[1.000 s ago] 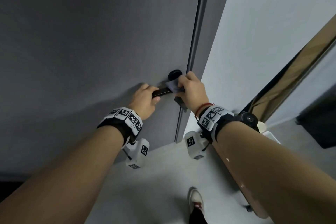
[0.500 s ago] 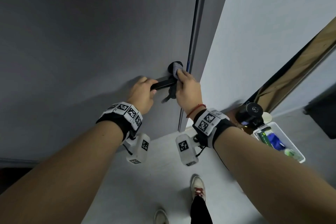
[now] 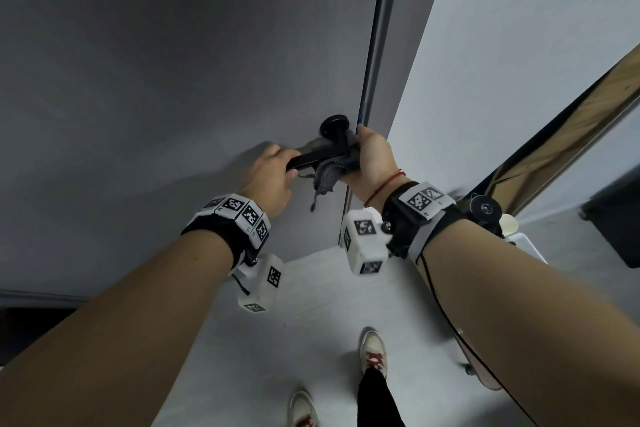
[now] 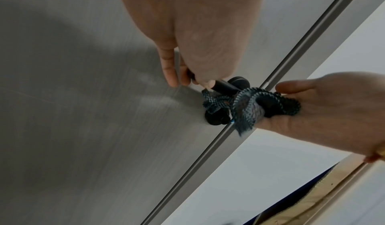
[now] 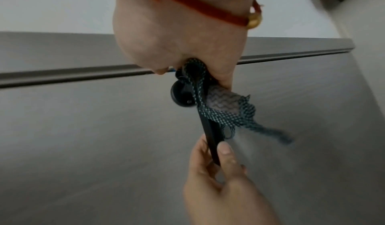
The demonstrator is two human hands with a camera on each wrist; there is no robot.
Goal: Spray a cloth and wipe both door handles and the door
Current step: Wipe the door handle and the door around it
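The left hand (image 3: 268,177) pinches the black lever handle's (image 3: 317,156) tip while the right hand (image 3: 372,158) clutches a dark patterned cloth (image 4: 250,106) around its neck; no writing legible.

No readable text (markers only) — none.

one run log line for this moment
step: wiping door handle | left hand: grips lever end | right hand: presses cloth at handle base
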